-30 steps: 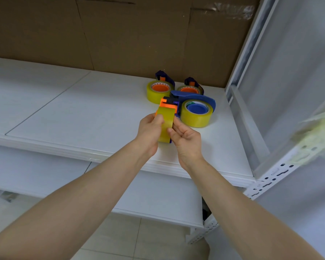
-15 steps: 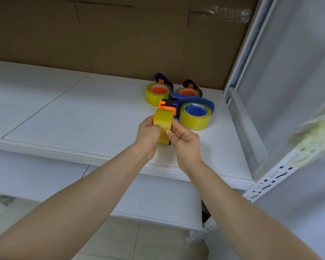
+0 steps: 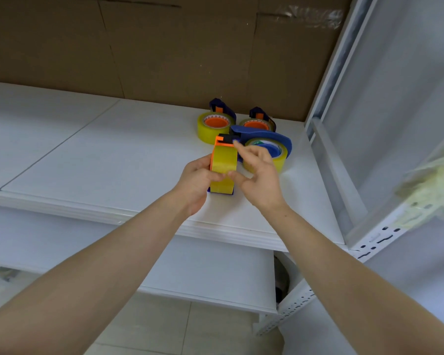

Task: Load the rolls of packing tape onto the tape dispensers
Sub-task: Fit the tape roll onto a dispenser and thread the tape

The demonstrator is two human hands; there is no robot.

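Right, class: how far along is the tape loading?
Done: three yellow tape rolls sit in blue dispensers on the white shelf. In hand: the left hand grips a fourth yellow roll in its blue-and-orange dispenser while the right hand pinches it near the orange cutter. Left: apparently only finishing this one; no loose rolls show.

Dispenser (image 3: 222, 172) between left hand (image 3: 196, 181) and right hand (image 3: 261, 176), before three others (image 3: 265, 138) on shelf (image 3: 113, 162).

text: none legible | labels: none | numbers: none
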